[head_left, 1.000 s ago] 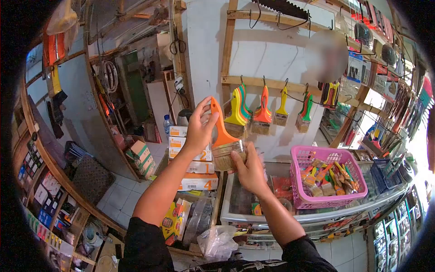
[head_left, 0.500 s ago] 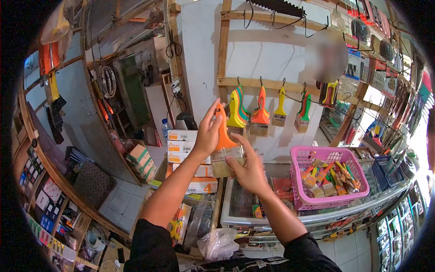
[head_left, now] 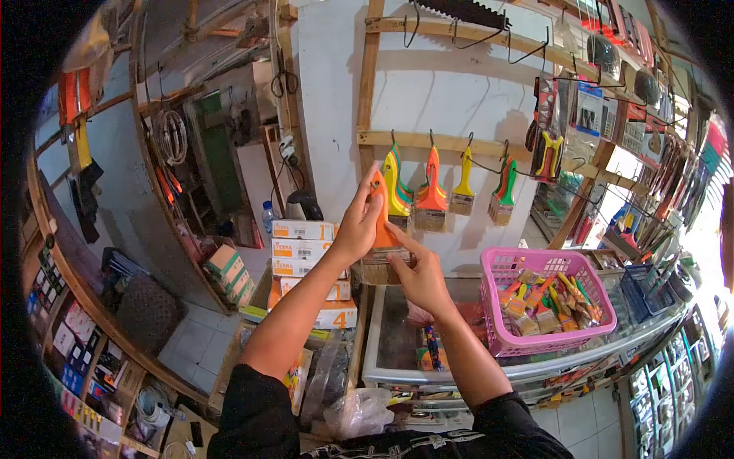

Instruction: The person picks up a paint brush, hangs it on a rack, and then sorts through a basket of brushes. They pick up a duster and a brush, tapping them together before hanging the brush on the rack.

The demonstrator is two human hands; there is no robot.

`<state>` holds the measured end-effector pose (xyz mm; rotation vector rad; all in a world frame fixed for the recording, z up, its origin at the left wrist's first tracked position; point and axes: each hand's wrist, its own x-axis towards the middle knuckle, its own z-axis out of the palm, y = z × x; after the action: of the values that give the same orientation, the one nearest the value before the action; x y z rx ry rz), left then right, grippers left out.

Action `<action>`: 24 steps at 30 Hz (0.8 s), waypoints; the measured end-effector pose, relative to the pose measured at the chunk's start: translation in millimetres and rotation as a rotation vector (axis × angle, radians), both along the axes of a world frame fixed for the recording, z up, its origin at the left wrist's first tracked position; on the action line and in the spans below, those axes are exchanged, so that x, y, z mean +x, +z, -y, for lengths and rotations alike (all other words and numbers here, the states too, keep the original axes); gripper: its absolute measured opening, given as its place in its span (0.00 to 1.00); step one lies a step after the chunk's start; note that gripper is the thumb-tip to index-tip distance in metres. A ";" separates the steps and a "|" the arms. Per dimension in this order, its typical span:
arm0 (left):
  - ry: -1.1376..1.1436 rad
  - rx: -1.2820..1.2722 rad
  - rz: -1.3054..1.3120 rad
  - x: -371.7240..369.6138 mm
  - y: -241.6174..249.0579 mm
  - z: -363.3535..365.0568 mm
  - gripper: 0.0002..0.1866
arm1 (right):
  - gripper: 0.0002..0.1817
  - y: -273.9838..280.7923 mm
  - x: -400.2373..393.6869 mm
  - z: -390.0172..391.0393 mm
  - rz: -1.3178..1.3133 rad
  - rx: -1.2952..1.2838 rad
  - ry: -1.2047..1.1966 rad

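A wide paintbrush with an orange handle (head_left: 383,237) is held upright in front of me, bristles down. My left hand (head_left: 356,231) is closed around the handle near its top hole. Lower down, my right hand (head_left: 424,281) pinches the brush at its metal band, the thumb across the front. Just behind, bunches of paintbrushes hang from hooks: yellow and green ones (head_left: 397,187), orange ones (head_left: 432,189), a smaller yellow one (head_left: 463,183) and green ones (head_left: 505,191).
A pink basket (head_left: 497,325) of assorted paintbrushes stands on the glass display counter (head_left: 382,336) to the right. White and orange cardboard boxes (head_left: 304,251) are stacked at left of my hands. A wooden rail (head_left: 489,143) carries the hooks, and a saw blade (head_left: 462,11) hangs above.
My view has shifted a little to the right. The paintbrush has turned slightly in my hands, and my right thumb has moved up from the bristles to the metal band.
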<state>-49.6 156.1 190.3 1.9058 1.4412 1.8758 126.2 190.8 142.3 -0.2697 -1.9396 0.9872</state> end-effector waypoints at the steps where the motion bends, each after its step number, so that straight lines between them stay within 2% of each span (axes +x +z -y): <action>1: -0.011 -0.026 -0.002 -2.5 1.3 -2.5 0.32 | 0.31 -2.0 -1.3 -2.9 0.016 0.018 -0.024; 3: -0.033 -0.081 0.003 -8.4 1.2 -8.3 0.31 | 0.31 -7.9 -6.5 -10.7 -0.006 0.035 -0.035; 6: 0.122 0.055 -0.165 -6.0 2.8 -16.6 0.29 | 0.31 -13.4 -13.6 -16.1 -0.069 -0.007 0.012; 9: 0.416 0.176 -0.479 -7.4 3.5 -23.3 0.25 | 0.31 -8.8 -15.0 -17.9 -0.039 -0.101 0.066; 12: 0.476 0.132 -0.494 -6.0 8.0 -25.2 0.24 | 0.31 -17.9 -26.3 -29.9 -0.036 -0.150 0.087; 15: 0.457 0.136 -0.492 -15.2 7.1 -36.9 0.26 | 0.30 -25.1 -35.8 -39.6 -0.054 -0.119 0.057; 17: 0.397 0.134 -0.427 -16.5 2.2 -45.5 0.28 | 0.30 -29.3 -43.4 -46.4 -0.121 0.007 -0.005; 19: 0.375 0.137 -0.402 -20.6 -3.5 -52.8 0.31 | 0.29 -33.8 -47.6 -53.6 -0.088 -0.050 -0.011; 23: 0.387 0.119 -0.420 -26.4 -16.5 -64.3 0.35 | 0.29 -56.7 -65.0 -85.4 -0.150 0.102 -0.185; 24: 0.388 0.103 -0.419 -28.0 -19.9 -66.3 0.36 | 0.32 -55.2 -61.7 -83.5 -0.102 0.036 -0.175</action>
<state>-77.7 222.4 170.4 2.3108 1.9981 1.7890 64.5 274.3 87.1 -0.3552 -1.8066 0.8348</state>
